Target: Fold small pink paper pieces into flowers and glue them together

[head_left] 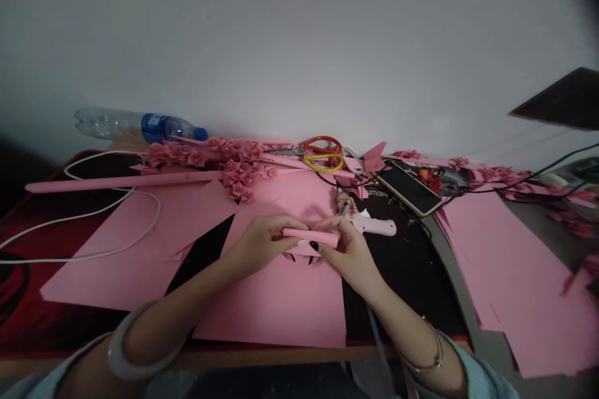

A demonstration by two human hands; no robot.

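Note:
Between my two hands is a small piece of pink paper [311,235], curled over along its upper edge. My left hand [266,240] pinches its left end, thumb in front and fingertips showing below. At the other end my right hand [349,252] grips it, the dark-nailed thumb pressing on the roll. Both hands are just above a large pink sheet [281,308] lying on the dark mat. Right of my right hand lies a white-handled tool [377,225], perhaps a glue gun, with a patterned bit beside it.
Folded pink paper flowers [241,177] and a long pink paper stem [126,182] lie along the back. Scissors [322,162], a phone [409,189] and a plastic bottle [140,124] are near the wall. Pink sheets [528,287] spread at right; a white cable [79,258] loops left.

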